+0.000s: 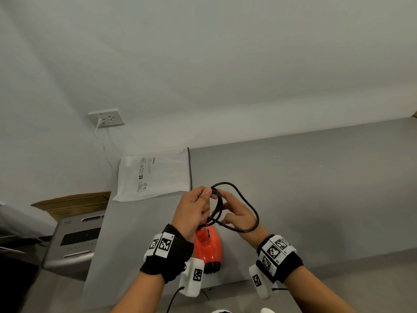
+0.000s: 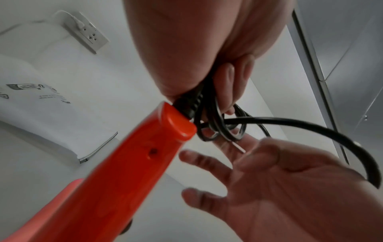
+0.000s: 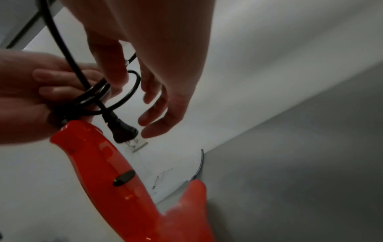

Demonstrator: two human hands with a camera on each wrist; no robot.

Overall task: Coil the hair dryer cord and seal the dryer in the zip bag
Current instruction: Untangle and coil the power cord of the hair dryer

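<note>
Nearest the person: glossy orange plastic hair dryer hangs nozzle-down over the front of the grey tabletop, handle end up in the left hand. Left hand is clamped on the coiled loops of thin black rubber cord right at the ribbed strain relief where the cord leaves the handle; thumb on top, fingers curled under. Right hand sits just beside it, fingers relaxed and spread, not gripping; one big outer loop of cord runs around its back and wrist. Black two-prong plug dangles free under the coil, near the right fingertips. Judgement: coiling is mostly done, last loop and plug end not yet tucked. Cord looks springy and semi-stiff, loops will want to fan open if the pinch loosens, so keep the left grip at the crossing point and feed the slack in with the right. Dryer body looks light but slick, rigid shell; take it by the handle, not the cord, to spare the strain relief. Further back: flat white zip bag with printed warning text lies on the table's far left corner, well apart from the hands, slider edge toward the right; can't tell if it's open. Beyond that, a white wall socket with a white lead plugged in.
</note>
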